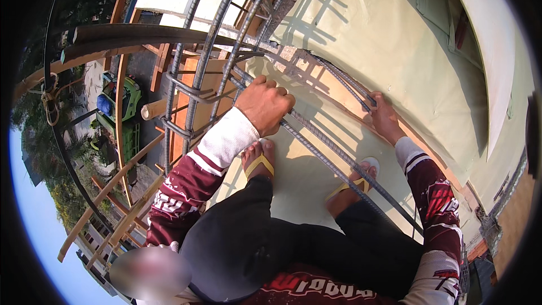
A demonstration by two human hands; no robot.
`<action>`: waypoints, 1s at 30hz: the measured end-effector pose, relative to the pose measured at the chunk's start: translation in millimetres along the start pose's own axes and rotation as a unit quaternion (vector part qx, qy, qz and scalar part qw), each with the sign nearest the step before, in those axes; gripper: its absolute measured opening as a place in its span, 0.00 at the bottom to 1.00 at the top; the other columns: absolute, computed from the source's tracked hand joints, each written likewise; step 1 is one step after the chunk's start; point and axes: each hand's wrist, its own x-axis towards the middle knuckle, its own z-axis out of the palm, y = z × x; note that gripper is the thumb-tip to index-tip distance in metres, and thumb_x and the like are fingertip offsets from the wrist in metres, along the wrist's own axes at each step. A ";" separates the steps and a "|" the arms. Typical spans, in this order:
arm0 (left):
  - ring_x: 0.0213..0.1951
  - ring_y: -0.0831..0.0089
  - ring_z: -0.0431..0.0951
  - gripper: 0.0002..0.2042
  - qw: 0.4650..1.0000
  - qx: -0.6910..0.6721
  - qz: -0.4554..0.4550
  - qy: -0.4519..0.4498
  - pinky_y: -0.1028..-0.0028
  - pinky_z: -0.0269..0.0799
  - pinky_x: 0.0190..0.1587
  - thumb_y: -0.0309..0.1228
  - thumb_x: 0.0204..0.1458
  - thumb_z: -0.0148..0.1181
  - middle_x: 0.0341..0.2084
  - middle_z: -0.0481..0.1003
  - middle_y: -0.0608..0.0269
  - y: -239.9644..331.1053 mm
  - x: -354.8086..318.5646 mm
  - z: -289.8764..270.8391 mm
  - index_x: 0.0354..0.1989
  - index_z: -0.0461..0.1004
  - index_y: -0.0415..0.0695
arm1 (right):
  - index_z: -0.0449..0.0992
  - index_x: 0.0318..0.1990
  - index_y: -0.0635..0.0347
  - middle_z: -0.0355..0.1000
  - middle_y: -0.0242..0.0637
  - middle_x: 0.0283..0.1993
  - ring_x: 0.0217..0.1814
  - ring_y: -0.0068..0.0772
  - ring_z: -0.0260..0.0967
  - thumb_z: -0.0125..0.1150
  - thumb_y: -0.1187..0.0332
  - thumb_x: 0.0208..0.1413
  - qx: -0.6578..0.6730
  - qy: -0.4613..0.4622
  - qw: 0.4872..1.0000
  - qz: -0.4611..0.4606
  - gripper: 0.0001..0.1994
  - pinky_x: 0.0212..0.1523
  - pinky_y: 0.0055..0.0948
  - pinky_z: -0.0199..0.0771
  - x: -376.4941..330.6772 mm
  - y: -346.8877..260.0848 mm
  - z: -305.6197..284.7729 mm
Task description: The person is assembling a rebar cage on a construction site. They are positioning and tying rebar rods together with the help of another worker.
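Note:
My left hand (265,104) is closed in a fist around a long ribbed steel bar (333,164) that runs diagonally to the lower right. My right hand (384,116) grips the end of a second bar (344,82) lying beside it. Both bars meet a rebar cage (206,51) of upright rods and stirrups at the slab's edge. My feet in yellow sandals (259,164) stand on the pale green deck (367,34) beneath the bars. Both arms wear maroon and white sleeves.
The deck ends at a wooden edge board (186,113), with a drop beyond it. Far below sit a green vehicle (121,107) and bamboo scaffold poles (107,197). A curved dark pipe (141,34) crosses the upper left. A raised pale wall (491,39) stands to the right.

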 end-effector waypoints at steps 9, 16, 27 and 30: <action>0.36 0.57 0.77 0.07 0.999 -0.025 -0.006 0.042 0.62 0.70 0.42 0.23 0.37 0.60 0.24 0.74 0.59 -9.0 -17.3 9.5 0.27 0.73 0.42 | 0.71 0.47 0.64 0.76 0.55 0.43 0.50 0.55 0.74 0.56 0.64 0.60 0.009 -0.135 0.991 0.024 0.14 0.48 0.48 0.71 22.6 -4.3 -6.7; 0.41 0.57 0.79 0.08 0.999 -0.004 -0.019 0.026 0.61 0.71 0.50 0.22 0.40 0.59 0.31 0.79 0.55 -14.3 -18.9 13.2 0.31 0.78 0.43 | 0.67 0.45 0.65 0.75 0.57 0.42 0.48 0.60 0.73 0.50 0.60 0.64 -0.097 -0.139 0.985 0.029 0.15 0.47 0.51 0.70 28.9 -16.9 11.1; 0.45 0.55 0.78 0.07 0.998 -0.008 -0.051 0.041 0.61 0.71 0.55 0.23 0.44 0.58 0.32 0.79 0.52 -20.3 -21.1 19.0 0.32 0.77 0.42 | 0.67 0.53 0.64 0.73 0.57 0.51 0.57 0.58 0.69 0.43 0.57 0.68 -0.136 -0.152 0.974 0.099 0.18 0.56 0.50 0.68 33.4 -32.9 12.4; 0.45 0.56 0.77 0.07 0.993 0.069 -0.061 0.076 0.61 0.70 0.56 0.24 0.46 0.58 0.33 0.77 0.54 -21.6 -18.7 20.1 0.35 0.76 0.42 | 0.66 0.55 0.65 0.72 0.57 0.53 0.58 0.58 0.69 0.44 0.58 0.69 -0.153 -0.179 0.969 0.070 0.19 0.57 0.49 0.67 37.9 -38.2 7.0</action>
